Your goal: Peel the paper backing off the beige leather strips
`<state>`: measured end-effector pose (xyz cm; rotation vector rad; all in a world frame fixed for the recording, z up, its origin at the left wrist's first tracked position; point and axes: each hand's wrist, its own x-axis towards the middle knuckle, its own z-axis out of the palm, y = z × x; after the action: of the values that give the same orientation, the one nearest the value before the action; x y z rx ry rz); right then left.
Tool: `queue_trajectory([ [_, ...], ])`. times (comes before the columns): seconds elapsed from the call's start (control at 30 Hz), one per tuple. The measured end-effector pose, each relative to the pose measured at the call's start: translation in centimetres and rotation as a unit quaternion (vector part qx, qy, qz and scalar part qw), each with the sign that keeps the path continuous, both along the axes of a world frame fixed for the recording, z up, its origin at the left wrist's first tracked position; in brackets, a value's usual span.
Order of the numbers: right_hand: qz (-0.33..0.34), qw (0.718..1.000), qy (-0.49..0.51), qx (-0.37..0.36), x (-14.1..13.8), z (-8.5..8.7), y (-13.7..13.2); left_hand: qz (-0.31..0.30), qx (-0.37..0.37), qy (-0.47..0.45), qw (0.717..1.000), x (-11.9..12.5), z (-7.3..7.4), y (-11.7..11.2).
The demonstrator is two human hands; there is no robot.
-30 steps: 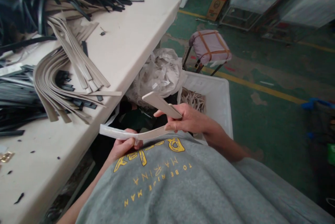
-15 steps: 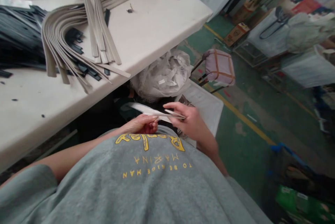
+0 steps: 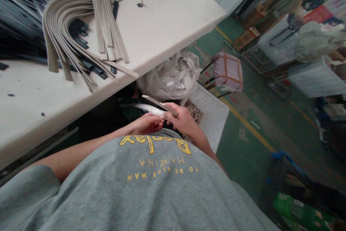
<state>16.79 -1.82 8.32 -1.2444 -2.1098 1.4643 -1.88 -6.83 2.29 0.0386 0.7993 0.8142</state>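
Observation:
Close in front of my shirt, my left hand (image 3: 148, 123) is closed, its thumb and finger pinching a white strip (image 3: 148, 107). The strip's far part curves away to the left, over the dark gap below the table. My right hand (image 3: 184, 118) meets it from the other side, fingers wrapped round a slim grey-beige thing (image 3: 156, 102) like a flat strip. That thing points up and left, above the white strip. The fingertips of both hands are almost touching. Part of what my right hand holds is hidden by its fingers.
On the white table (image 3: 173, 25) lie a bundle of curved beige strips (image 3: 56, 18), dark strips (image 3: 21, 18) and small black scraps. Below its edge are a crumpled clear plastic bag (image 3: 173, 74) and a white bin (image 3: 216, 115) holding beige offcuts. A padded pink stool (image 3: 228, 71) stands beyond.
My right hand has moved slightly left and closed in on my left hand. The slim grey-beige thing now extends further up and left. My left hand keeps its pinch on the white strip.

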Motion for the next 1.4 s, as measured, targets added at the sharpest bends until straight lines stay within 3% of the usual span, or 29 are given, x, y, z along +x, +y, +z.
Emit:
queue_trajectory([
  [0.07, 0.002, 1.0, 0.005, -0.017, -0.2, -0.2, 0.2, 0.031, -0.001, 0.015, 0.999, -0.5, -0.2, 0.2],
  [0.23, -0.047, 0.998, 0.029, -0.044, 2.4, 1.3, 0.5, 0.115, -0.009, 0.05, 0.992, -2.5, -0.3, 0.9],
  [0.3, -0.05, 0.998, 0.024, -0.027, 1.8, 0.9, 0.4, 0.097, -0.002, 0.049, 0.994, -2.3, -0.2, 0.9],
  [0.4, -0.031, 0.999, 0.032, -0.017, -0.7, -1.1, 0.5, 0.047, 0.007, 0.048, 0.998, -1.5, -0.2, 0.9],
  [0.5, -0.026, 0.998, 0.05, -0.031, -1.2, -2.3, 0.8, 0.054, 0.001, 0.072, 0.996, -1.6, -0.2, 1.1],
  [0.67, -0.066, 0.996, 0.043, -0.045, 2.0, -1.3, 0.6, 0.105, 0.0, 0.099, 0.989, -2.6, -0.3, 1.5],
  [0.87, -0.057, 0.998, 0.034, -0.007, -0.5, -2.5, 0.4, 0.026, 0.019, 0.088, 0.996, -0.7, -0.1, 1.6],
  [1.1, -0.057, 0.994, 0.077, -0.045, 2.1, -2.3, 0.2, 0.071, 0.019, 0.127, 0.989, -2.0, 0.0, 2.1],
  [1.27, -0.071, 0.995, 0.066, -0.02, 0.6, -3.2, 0.1, 0.012, 0.035, 0.099, 0.994, -0.4, 0.0, 2.0],
  [1.4, -0.071, 0.992, 0.098, -0.025, 0.5, -3.1, 0.3, 0.022, 0.042, 0.103, 0.994, -0.1, 0.1, 2.3],
])
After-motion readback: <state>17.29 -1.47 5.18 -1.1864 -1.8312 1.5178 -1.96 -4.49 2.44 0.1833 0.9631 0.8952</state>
